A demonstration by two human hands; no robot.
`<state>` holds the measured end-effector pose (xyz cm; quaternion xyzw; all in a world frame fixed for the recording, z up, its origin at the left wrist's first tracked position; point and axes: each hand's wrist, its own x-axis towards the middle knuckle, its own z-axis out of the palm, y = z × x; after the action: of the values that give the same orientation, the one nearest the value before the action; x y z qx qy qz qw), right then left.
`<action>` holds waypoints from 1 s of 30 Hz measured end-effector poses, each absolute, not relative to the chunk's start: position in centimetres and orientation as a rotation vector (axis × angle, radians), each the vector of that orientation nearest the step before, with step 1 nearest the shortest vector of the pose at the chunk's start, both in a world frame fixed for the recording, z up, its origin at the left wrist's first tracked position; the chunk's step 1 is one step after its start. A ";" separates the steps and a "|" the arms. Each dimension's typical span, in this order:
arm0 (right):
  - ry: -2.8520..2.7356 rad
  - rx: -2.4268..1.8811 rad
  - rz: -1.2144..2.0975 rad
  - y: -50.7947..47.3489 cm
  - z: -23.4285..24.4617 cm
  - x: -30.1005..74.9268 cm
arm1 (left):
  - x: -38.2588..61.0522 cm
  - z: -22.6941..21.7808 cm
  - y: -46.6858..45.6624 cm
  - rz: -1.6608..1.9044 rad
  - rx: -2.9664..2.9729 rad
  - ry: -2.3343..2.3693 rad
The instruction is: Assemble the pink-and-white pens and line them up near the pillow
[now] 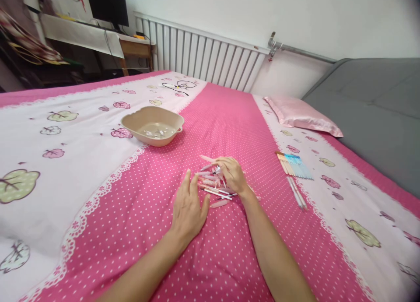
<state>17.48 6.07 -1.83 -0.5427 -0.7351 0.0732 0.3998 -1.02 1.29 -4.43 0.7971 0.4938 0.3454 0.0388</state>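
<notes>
A loose pile of pink and white pens lies on the pink dotted bedspread between my two hands. My left hand rests at the pile's left side, fingers stretched out and thumb apart, holding nothing. Over the pile's right side, my right hand has its fingers bent together among the pens; what they grip is mostly hidden. A pale pink pen sticks out near its fingertips. Farther right, a neat row of orange to blue pens lies side by side, with a few whitish pens just below it.
A beige plastic basin with small white pieces inside stands to the left beyond my hands. Behind it lies a black cable. A pink pillow rests by the grey headboard. A white radiator lines the wall.
</notes>
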 end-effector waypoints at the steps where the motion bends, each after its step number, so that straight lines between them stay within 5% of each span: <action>1: -1.877 -1.334 0.197 5.7 -1.3 17.1 | -1.1 -4.2 1.4 1.113 2.436 1.531; 16: -2.026 -1.135 0.535 3.0 1.3 12.5 | -3.3 -2.9 3.5 0.857 2.560 1.611; 24: -1.471 -1.998 0.158 3.9 0.7 20.5 | -3.1 -2.4 3.2 0.781 2.508 1.699; 30: -1.505 -2.426 0.223 3.2 0.0 21.6 | -2.9 -2.3 3.1 0.743 2.450 1.827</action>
<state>21.58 3.17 -0.04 -0.8390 -0.5206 0.0770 0.1385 -2.93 3.09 -2.28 0.7790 0.5808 0.2362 -0.0015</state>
